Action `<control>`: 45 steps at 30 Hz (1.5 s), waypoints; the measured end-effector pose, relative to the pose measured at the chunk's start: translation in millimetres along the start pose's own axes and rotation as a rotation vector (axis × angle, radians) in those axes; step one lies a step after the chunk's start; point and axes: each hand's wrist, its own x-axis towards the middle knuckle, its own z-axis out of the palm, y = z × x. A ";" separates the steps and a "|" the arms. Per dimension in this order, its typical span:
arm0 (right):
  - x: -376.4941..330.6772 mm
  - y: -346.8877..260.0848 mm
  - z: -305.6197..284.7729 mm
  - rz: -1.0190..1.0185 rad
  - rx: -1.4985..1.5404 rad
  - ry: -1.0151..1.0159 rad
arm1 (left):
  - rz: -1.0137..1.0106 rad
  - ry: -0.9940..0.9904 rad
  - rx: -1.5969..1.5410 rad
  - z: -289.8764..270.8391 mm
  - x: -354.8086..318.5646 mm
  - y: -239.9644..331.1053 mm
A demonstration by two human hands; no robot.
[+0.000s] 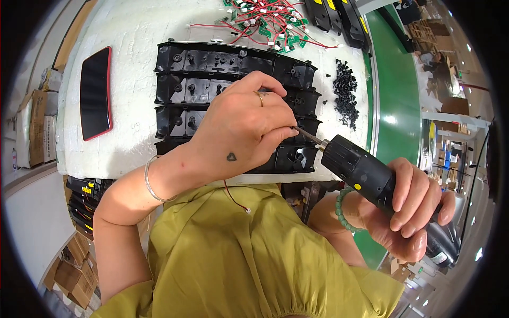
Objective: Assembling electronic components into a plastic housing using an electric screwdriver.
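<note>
Head view: right hand [411, 212] wrapped around black screwdriver [354, 165], left hand [248, 123] pinched, contents hidden.

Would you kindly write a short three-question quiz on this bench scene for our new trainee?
1. Multiple choice: on which side of the black plastic housings is the pile of small black screws? A: the person's left; B: the person's right; C: nearest the person's body.
2. True or false: the red-edged black panel lies apart from the housings, to their left.
3. Fill in: the right hand grips a black ______.

Key: 1: B. 2: True. 3: power screwdriver.
</note>
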 end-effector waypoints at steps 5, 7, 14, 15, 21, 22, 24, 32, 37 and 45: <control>-3.1 1.2 9.1 0.000 -0.023 0.007 | -0.014 0.053 -0.017 -0.8 -6.4 1.0; -3.4 2.4 10.3 0.013 -0.011 0.003 | -0.015 0.108 -0.021 1.6 -9.4 -0.8; -3.9 3.5 12.4 0.027 0.052 -0.010 | -0.016 0.017 0.046 -8.7 -17.6 5.9; -3.1 2.3 11.5 0.029 0.065 -0.025 | -0.010 0.067 0.035 -9.0 -18.1 4.8; -4.7 3.5 15.7 0.028 0.056 -0.011 | 0.010 0.131 0.034 -13.2 -19.9 5.4; -4.8 3.4 15.7 0.029 0.056 -0.011 | 0.017 0.124 0.044 -13.8 -20.2 5.7; -5.2 2.7 15.5 0.032 0.063 -0.028 | 0.020 0.129 0.046 -13.4 -20.4 5.5; -6.3 4.5 18.1 0.030 0.052 -0.024 | 0.021 0.126 0.060 -14.0 -23.0 7.4; -8.0 7.0 21.9 0.039 0.023 -0.045 | 0.046 0.033 0.165 -12.1 -28.3 7.9; -18.4 15.1 26.0 0.041 0.023 -0.168 | -0.001 -0.069 0.208 -25.1 -41.6 14.5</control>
